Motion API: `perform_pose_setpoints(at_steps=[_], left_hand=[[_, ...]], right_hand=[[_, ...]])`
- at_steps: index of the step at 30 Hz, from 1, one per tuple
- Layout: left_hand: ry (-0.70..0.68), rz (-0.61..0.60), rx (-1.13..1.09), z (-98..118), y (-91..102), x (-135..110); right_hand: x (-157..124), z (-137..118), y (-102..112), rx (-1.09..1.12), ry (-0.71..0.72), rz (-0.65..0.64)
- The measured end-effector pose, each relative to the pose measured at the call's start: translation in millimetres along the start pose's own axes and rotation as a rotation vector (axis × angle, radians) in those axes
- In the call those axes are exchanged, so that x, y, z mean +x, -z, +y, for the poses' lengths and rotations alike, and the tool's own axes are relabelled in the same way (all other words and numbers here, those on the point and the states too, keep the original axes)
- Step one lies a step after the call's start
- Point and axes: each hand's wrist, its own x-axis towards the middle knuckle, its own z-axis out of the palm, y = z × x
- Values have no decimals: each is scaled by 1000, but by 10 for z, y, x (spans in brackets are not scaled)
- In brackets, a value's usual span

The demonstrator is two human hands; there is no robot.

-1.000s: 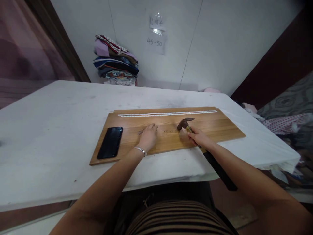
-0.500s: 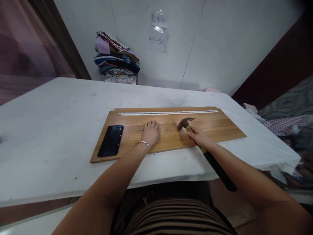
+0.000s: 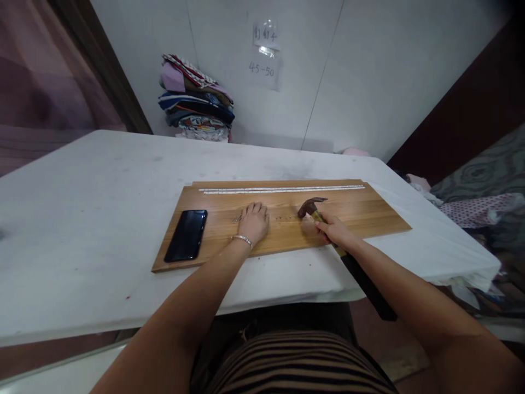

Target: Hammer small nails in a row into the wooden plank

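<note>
we have our right hand (image 3: pixel 335 230) wrapped around the hammer (image 3: pixel 356 270), its head over the wooden board (image 3: pixel 365 213) at the right end of a row of small dark marks (image 3: pixel 284 218). our left hand (image 3: pixel 254 221) lies palm down on the board beside some nails (image 3: pixel 237 219), and we cannot tell whether its fingers pinch anything underneath. the board rests on the white tabletop (image 3: pixel 102 219), with a phone (image 3: pixel 186 235) on its left end.

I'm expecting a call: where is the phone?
In the head view, the phone lies on the left end of the wooden board, left of the left hand.
</note>
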Motion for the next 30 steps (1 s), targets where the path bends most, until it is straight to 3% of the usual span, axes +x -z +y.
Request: perform_pose_setpoints(at_steps=[13, 19, 30], left_hand=[[2, -10, 31, 8, 15, 5], [1, -13, 62, -15, -25, 12], [-8, 10, 62, -20, -33, 11]], right_hand=[[-27, -62, -7, -15, -55, 20], [-36, -79, 12, -20, -10, 31], [43, 61, -26, -17, 10, 14]])
